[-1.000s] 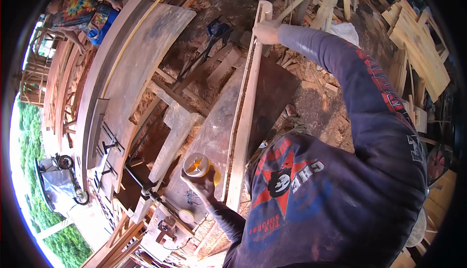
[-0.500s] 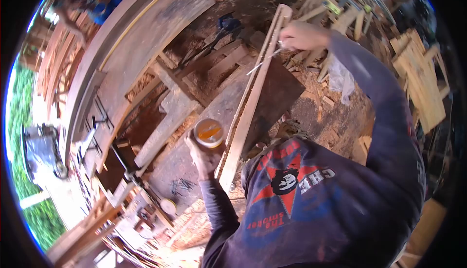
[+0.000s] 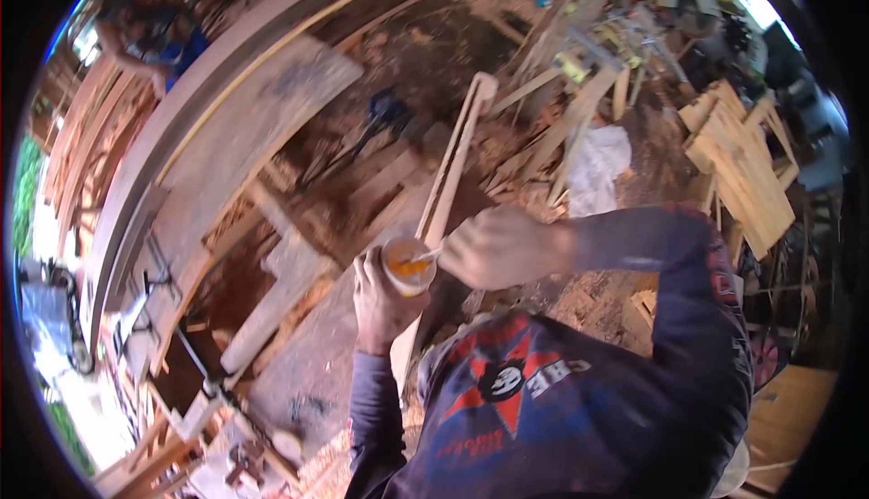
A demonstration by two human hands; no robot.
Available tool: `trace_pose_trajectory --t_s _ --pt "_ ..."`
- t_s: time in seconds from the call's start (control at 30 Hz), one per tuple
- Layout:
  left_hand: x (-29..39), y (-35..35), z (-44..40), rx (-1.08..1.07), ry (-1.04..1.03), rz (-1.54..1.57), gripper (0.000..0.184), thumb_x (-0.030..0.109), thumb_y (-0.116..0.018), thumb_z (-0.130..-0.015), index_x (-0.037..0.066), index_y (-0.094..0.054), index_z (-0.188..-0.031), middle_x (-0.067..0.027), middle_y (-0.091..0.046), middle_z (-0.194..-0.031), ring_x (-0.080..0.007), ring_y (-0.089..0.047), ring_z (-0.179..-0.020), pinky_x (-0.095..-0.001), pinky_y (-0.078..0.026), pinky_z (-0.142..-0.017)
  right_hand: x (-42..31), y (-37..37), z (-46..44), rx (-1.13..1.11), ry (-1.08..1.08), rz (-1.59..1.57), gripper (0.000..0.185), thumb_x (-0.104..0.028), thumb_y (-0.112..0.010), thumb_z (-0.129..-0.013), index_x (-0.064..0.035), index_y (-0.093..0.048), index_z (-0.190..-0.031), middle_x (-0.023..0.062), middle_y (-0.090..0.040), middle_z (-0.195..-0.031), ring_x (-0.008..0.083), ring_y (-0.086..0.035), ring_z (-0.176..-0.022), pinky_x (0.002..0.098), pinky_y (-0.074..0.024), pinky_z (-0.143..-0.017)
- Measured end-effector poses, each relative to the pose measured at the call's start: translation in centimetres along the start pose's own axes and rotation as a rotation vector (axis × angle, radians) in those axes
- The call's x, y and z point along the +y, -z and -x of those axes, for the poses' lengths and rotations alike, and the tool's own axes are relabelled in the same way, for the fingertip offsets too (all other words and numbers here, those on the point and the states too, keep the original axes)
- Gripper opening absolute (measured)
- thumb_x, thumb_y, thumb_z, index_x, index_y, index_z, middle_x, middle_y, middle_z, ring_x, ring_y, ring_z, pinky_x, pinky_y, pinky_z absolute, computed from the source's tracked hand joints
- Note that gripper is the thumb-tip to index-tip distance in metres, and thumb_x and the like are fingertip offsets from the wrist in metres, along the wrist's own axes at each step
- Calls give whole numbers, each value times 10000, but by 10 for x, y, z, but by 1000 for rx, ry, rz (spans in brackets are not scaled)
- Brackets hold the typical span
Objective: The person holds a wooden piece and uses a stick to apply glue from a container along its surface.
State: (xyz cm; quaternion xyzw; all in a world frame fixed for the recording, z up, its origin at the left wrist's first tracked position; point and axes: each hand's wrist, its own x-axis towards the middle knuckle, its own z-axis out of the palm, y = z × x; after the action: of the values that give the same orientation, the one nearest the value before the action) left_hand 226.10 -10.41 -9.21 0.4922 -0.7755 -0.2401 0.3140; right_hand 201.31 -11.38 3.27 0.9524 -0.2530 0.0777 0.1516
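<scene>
My left hand (image 3: 385, 304) is wrapped round a small round cup (image 3: 396, 283) with an orange-yellow substance inside. My right hand (image 3: 502, 247), somewhat blurred, grips a thin whitish stick (image 3: 427, 255); its far end reaches into the cup's mouth. Behind both hands runs a long, narrow wooden piece (image 3: 444, 214) with a groove or slot along its length and a rounded far end. Its middle is hidden by the cup and hands, while its near end shows below the cup, beside my body.
A workbench board (image 3: 299, 390) lies below my hands. Offcuts and a white plastic bag (image 3: 597, 168) are at the upper right, with pale planks (image 3: 740, 168) farther right. A long curved beam (image 3: 136, 159) spans the left. Another person (image 3: 149, 33) is at the upper left.
My right hand has come down from the far part of the grooved wood to the cup, bringing the stick's tip into it. The view has shifted; my left hand still holds the cup.
</scene>
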Motion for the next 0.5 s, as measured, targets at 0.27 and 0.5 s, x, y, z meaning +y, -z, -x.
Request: trace_pose_trajectory --t_s 0.27,0.5 --pt "18 -16 -24 -59 -154 9 958 228 -879 -617 -9 -397 -1411 -229 -543 -1221 -453 -575 -1111 -544 -513 -905 31 -33 14 -216 -311 -727 210 -136 -658 -880 20 -526 -927 150 -631 -640 310 -710 -622 459 -530 -557" --pt "23 -9 -34 -133 -228 15 949 290 -910 -668 -3 -410 -1420 -245 -541 -1312 -448 -545 -1240 -540 -478 -1023 36 -45 45 -434 -977 -1629 253 -176 -724 -973 -18 -543 -895 107 -720 -735 101 -563 -515 281 -419 -468"
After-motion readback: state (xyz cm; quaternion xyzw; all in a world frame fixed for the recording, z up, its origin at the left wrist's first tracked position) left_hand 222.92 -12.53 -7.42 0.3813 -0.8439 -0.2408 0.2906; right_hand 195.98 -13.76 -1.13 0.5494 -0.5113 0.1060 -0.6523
